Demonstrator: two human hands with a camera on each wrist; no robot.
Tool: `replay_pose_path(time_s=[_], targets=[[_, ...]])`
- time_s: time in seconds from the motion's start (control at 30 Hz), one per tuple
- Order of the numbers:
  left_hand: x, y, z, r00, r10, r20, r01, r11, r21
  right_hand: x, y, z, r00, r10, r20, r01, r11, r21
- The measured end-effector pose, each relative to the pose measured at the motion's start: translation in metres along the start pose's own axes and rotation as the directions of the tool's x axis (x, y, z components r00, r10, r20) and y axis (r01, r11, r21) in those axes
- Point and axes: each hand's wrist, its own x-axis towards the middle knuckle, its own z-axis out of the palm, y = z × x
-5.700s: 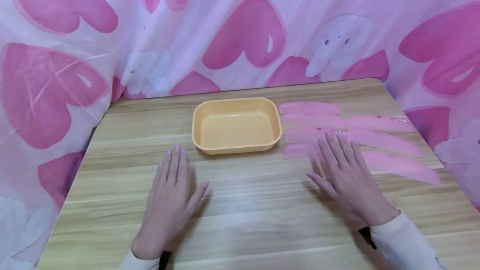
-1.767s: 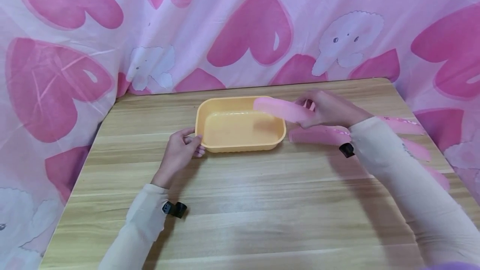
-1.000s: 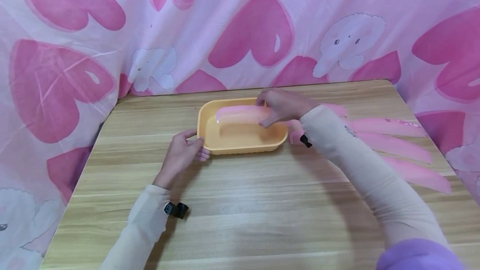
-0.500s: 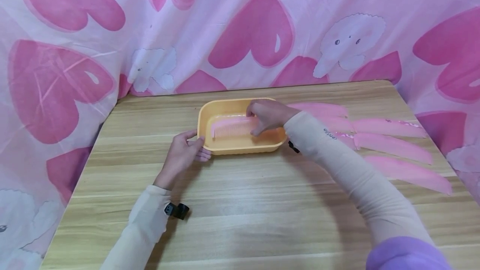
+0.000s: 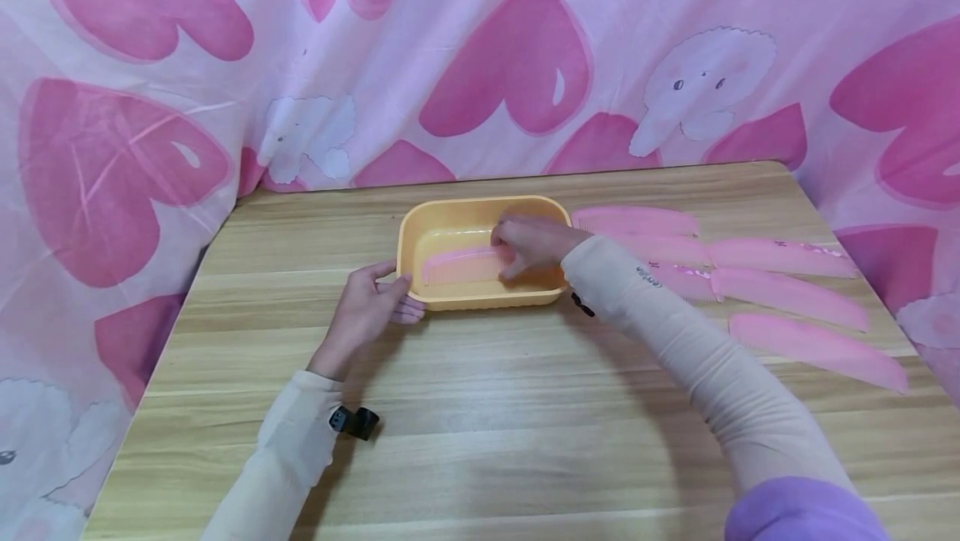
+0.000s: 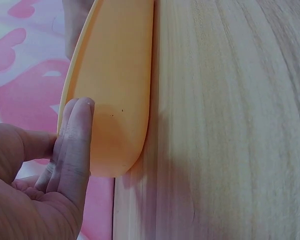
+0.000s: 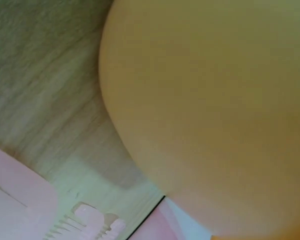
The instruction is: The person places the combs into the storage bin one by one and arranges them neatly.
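A pink comb [image 5: 457, 267] with fine teeth lies low inside a yellow plastic tray [image 5: 480, 300], teeth toward me. My right hand [image 5: 536, 242] reaches over the tray's right side and pinches the comb's right end between thumb and fingers. At the tray's left front corner, my left hand [image 5: 365, 308] grips the wall, thumb at the rim and fingers outside. In the left wrist view the left hand's fingers [image 6: 72, 150] lie along the tray's outer wall [image 6: 117, 90]. The tray's wall fills most of the right wrist view and hides the right hand there.
Several more pink combs lie flat right of the tray, in two columns, among them a back one [image 5: 637, 220] and a near one [image 5: 817, 349]. The wooden table [image 5: 465, 424] meets a pink heart-patterned curtain [image 5: 337, 41] at its back edge.
Both hands were spread over the table first. The left hand then took the tray's corner; the right picked up the left column's nearest comb, carried it left and lowered it into the tray.
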Motion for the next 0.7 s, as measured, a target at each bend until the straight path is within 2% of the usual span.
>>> replay_pose_path(time_s=[0.13, 0.3, 0.5, 0.7], targets=[[0.0, 0.0, 0.0, 1.0, 0.002, 0.002, -0.002, 1.0, 0.007, -0.001, 0.0, 0.001, 1.0, 0.002, 0.008, -0.002, 1.0, 0.016], [0.0, 0.001, 0.0, 1.0, -0.002, -0.002, 0.002, 1.0, 0.011, -0.007, -0.001, -0.006, 1.0, 0.015, 0.021, -0.017, 0.996, 0.086], [0.0, 0.002, 0.0, 1.0, -0.007, -0.003, 0.008, 1.0, 0.023, -0.022, 0.0, -0.024, 0.998, -0.015, -0.064, 0.023, 0.991, 0.128], [0.0, 0.001, 0.0, 1.0, -0.005, -0.005, 0.005, 0.999, 0.034, -0.047, 0.008, -0.044, 0.992, 0.012, -0.123, 0.012, 0.98, 0.196]])
